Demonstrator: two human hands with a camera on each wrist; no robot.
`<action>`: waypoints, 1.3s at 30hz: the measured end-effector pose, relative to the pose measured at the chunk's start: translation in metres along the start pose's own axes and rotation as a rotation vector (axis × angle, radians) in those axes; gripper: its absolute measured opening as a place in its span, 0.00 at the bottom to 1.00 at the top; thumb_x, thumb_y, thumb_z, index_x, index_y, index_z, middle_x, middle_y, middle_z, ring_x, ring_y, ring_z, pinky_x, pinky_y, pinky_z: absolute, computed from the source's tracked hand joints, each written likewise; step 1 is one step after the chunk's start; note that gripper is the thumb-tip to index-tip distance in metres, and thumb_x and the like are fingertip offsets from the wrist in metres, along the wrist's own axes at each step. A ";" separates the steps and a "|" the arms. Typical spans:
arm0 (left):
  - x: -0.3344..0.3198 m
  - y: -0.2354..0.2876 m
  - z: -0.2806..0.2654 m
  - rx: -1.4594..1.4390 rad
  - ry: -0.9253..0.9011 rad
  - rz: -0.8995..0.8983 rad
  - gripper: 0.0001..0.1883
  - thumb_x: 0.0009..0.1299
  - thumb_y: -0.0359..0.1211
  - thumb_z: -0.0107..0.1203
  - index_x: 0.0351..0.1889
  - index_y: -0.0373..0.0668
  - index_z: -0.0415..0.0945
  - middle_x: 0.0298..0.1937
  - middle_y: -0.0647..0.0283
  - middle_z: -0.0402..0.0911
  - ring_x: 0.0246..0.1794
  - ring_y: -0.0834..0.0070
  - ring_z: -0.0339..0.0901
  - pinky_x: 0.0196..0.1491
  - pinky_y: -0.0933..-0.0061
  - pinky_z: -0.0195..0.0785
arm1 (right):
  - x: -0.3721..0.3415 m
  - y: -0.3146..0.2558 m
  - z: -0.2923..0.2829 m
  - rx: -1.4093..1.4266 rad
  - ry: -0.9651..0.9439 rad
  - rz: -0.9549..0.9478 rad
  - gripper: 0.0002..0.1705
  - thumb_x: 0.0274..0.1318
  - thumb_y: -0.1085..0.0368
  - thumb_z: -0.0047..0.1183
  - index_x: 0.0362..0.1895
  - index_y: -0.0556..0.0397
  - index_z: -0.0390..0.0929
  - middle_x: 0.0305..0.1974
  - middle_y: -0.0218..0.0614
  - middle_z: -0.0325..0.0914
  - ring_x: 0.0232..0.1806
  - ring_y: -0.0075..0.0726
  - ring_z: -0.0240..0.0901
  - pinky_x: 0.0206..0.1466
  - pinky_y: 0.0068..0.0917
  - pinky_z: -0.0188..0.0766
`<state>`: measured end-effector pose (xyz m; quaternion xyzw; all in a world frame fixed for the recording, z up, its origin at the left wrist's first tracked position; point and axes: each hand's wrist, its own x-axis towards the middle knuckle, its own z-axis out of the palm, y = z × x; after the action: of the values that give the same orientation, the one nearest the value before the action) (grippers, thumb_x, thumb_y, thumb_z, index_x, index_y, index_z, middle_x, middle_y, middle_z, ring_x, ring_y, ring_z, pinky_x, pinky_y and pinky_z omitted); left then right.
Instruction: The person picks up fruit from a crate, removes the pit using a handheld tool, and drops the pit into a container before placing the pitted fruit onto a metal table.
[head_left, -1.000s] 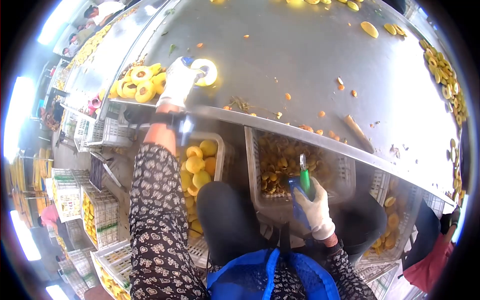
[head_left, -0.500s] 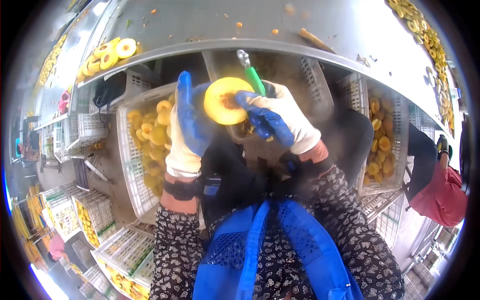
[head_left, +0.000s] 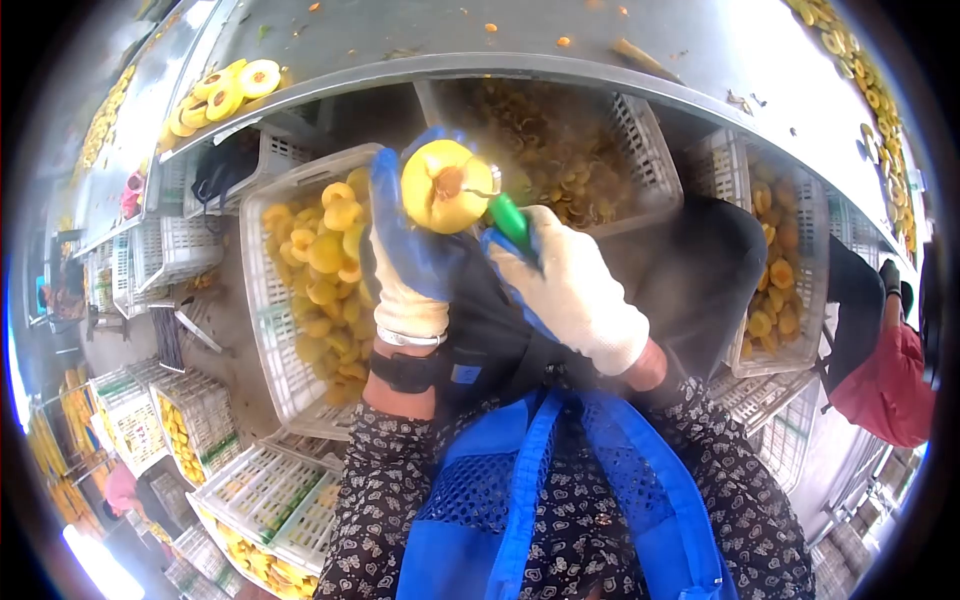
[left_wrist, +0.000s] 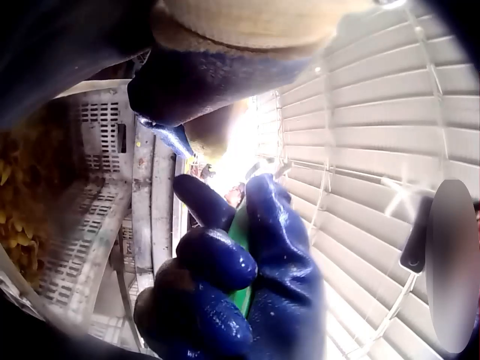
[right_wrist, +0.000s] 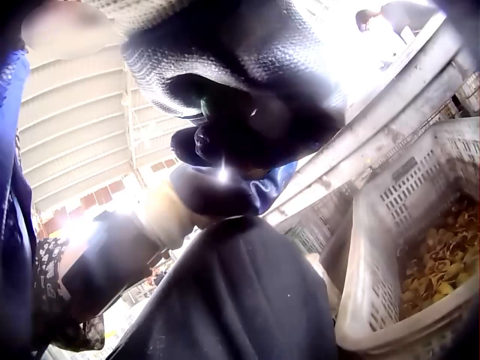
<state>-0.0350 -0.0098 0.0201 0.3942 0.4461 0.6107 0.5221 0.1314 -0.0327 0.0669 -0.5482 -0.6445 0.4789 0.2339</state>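
Note:
A halved yellow fruit (head_left: 430, 205) with a brown centre rests in my gloved left hand (head_left: 408, 250), its cut face up and the fingers curled behind it. My right hand (head_left: 572, 280) grips the green handle (head_left: 510, 220) of a small metal-ended tool whose tip touches the fruit's cut face. In the left wrist view, blue-coated fingers of the right hand (left_wrist: 225, 285) wrap the green handle (left_wrist: 241, 296), and the left hand (left_wrist: 217, 75) shows above. The right wrist view has the right hand (right_wrist: 240, 82) dark, over the left hand (right_wrist: 214, 191).
Left of my legs stands a crate (head_left: 268, 340) of yellow fruit; ahead, under the metal table (head_left: 440, 68), is a crate (head_left: 650, 160) of small brownish pieces. Fruit halves (head_left: 225, 95) lie on the table's left. Another fruit crate (head_left: 815, 250) and a person in red (head_left: 890, 385) are at right.
From the table, the left hand came back to my lap with the fruit. The right hand swung the tool round, and its metal end now meets the cut face.

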 end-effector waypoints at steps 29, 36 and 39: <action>0.011 -0.020 0.024 0.167 0.089 -0.086 0.25 0.77 0.47 0.50 0.51 0.30 0.76 0.42 0.53 0.83 0.41 0.63 0.84 0.44 0.64 0.82 | 0.006 0.033 0.015 -0.150 -0.122 0.084 0.17 0.58 0.61 0.57 0.41 0.64 0.70 0.32 0.62 0.79 0.40 0.68 0.78 0.41 0.51 0.72; 0.011 -0.027 0.035 0.087 0.166 0.035 0.24 0.78 0.48 0.48 0.53 0.32 0.74 0.47 0.53 0.80 0.46 0.61 0.83 0.45 0.61 0.82 | 0.003 0.024 0.028 -0.126 0.006 0.127 0.18 0.58 0.61 0.57 0.42 0.62 0.67 0.33 0.60 0.79 0.40 0.66 0.78 0.44 0.54 0.73; 0.012 -0.025 0.031 0.197 0.129 0.103 0.25 0.79 0.48 0.45 0.54 0.32 0.73 0.49 0.53 0.80 0.48 0.62 0.82 0.47 0.61 0.82 | 0.007 0.021 0.028 -0.110 0.030 0.136 0.18 0.58 0.61 0.57 0.42 0.62 0.67 0.33 0.61 0.79 0.40 0.66 0.78 0.44 0.54 0.73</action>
<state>-0.0006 0.0076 0.0052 0.4260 0.5159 0.6139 0.4190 0.1163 -0.0378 0.0348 -0.6099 -0.6275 0.4494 0.1798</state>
